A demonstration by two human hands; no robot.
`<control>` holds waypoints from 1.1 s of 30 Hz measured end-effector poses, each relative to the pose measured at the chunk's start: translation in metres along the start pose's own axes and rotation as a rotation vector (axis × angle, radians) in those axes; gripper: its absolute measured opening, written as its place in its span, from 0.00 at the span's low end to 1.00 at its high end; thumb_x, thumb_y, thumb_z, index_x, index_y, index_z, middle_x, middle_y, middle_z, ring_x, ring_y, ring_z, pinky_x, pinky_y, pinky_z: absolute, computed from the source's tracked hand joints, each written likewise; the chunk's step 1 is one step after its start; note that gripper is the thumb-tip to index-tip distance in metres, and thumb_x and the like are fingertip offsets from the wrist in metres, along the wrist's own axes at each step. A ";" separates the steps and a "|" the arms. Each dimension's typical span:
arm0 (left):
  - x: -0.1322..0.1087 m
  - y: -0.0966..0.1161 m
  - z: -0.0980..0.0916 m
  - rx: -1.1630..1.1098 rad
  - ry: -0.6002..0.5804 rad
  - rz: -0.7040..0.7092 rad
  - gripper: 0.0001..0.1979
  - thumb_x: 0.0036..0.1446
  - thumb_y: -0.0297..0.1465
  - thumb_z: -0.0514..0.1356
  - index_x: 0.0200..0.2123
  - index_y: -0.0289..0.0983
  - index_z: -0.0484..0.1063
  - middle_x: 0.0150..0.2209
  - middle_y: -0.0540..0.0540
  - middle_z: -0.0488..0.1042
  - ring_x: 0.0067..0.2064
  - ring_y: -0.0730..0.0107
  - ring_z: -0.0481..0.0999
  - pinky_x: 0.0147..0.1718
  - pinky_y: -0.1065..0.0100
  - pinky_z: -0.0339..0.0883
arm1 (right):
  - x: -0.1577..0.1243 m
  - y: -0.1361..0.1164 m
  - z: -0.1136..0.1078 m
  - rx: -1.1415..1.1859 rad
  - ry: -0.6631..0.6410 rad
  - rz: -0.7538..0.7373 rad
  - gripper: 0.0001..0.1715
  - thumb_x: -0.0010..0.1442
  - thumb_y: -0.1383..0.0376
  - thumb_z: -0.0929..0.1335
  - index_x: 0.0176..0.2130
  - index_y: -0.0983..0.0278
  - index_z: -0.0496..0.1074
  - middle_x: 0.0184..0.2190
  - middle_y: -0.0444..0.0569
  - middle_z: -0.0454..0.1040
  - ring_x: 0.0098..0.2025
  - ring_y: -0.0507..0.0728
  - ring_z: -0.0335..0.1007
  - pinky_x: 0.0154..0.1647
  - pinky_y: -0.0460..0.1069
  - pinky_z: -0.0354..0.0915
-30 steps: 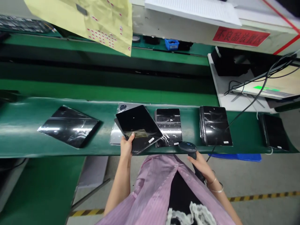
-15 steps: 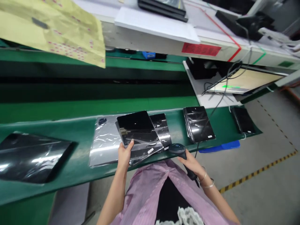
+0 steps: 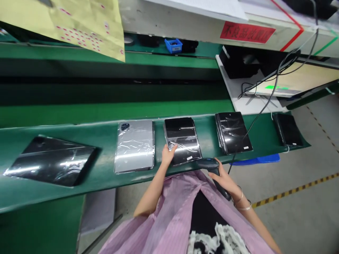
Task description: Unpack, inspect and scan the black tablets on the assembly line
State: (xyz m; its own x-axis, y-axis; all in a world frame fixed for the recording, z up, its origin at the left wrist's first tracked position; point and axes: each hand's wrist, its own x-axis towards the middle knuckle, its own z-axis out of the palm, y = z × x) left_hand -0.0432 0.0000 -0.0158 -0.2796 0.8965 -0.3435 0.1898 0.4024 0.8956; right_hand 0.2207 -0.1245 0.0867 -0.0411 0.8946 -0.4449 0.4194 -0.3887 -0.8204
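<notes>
touching the tablet: left hand (image 3: pixel 168 156) open, fingers lying against the lower left of a film-wrapped black tablet (image 3: pixel 185 141), not pinching it
gripping the scanner: right hand (image 3: pixel 224 180) curled round the handle of a barcode scanner (image 3: pixel 210 164), its head just over the belt's near edge
tablet's place: flat on a green conveyor belt (image 3: pixel 208 141), directly ahead of the person, between the other devices
to its left: a film-wrapped silver tablet (image 3: pixel 134 146), then a black one lying askew (image 3: pixel 51 160)
to its right: a stack of wrapped black tablets (image 3: pixel 233 132), then a single dark tablet (image 3: pixel 287 129) near the belt's end
on the person: pink striped smock (image 3: pixel 169 215), two thin bracelets (image 3: pixel 242 201) on the right wrist
beyond the belt: yellow sheet dotted with red stickers (image 3: pixel 87 28), blue parts bin (image 3: pixel 173 45), red label with chinese characters (image 3: pixel 247 32), lit monitor (image 3: pixel 275 88)
</notes>
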 end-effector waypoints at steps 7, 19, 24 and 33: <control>-0.001 -0.001 -0.003 0.066 -0.011 0.027 0.19 0.46 0.44 0.64 0.34 0.37 0.67 0.34 0.42 0.76 0.40 0.55 0.76 0.42 0.61 0.66 | 0.015 -0.008 0.005 -0.013 -0.036 -0.081 0.46 0.57 0.54 0.67 0.64 0.64 0.42 0.58 0.58 0.63 0.60 0.62 0.60 0.63 0.60 0.52; 0.006 -0.002 -0.009 0.090 -0.083 0.085 0.24 0.43 0.47 0.63 0.37 0.35 0.68 0.36 0.39 0.77 0.40 0.54 0.76 0.42 0.59 0.67 | 0.023 -0.025 0.012 -0.107 -0.043 -0.107 0.46 0.53 0.59 0.68 0.64 0.66 0.45 0.52 0.58 0.69 0.52 0.64 0.67 0.57 0.60 0.59; 0.002 0.003 -0.008 0.175 -0.042 0.091 0.22 0.46 0.49 0.60 0.35 0.37 0.67 0.36 0.39 0.77 0.41 0.53 0.76 0.42 0.58 0.67 | 0.023 -0.025 0.013 -0.104 -0.046 -0.117 0.46 0.53 0.60 0.68 0.64 0.66 0.46 0.51 0.57 0.70 0.52 0.64 0.68 0.56 0.60 0.59; -0.002 0.014 -0.005 0.461 -0.012 0.039 0.22 0.53 0.51 0.53 0.36 0.38 0.64 0.38 0.32 0.76 0.45 0.45 0.76 0.41 0.56 0.67 | 0.023 -0.023 0.017 -0.082 -0.008 -0.099 0.46 0.51 0.62 0.69 0.63 0.66 0.48 0.49 0.57 0.72 0.51 0.64 0.69 0.54 0.59 0.62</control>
State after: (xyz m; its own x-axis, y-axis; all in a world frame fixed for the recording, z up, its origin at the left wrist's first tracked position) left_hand -0.0443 0.0028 -0.0007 -0.2537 0.9135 -0.3179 0.5994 0.4065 0.6896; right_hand 0.1949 -0.0990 0.0895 -0.0930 0.9257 -0.3667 0.4860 -0.2792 -0.8282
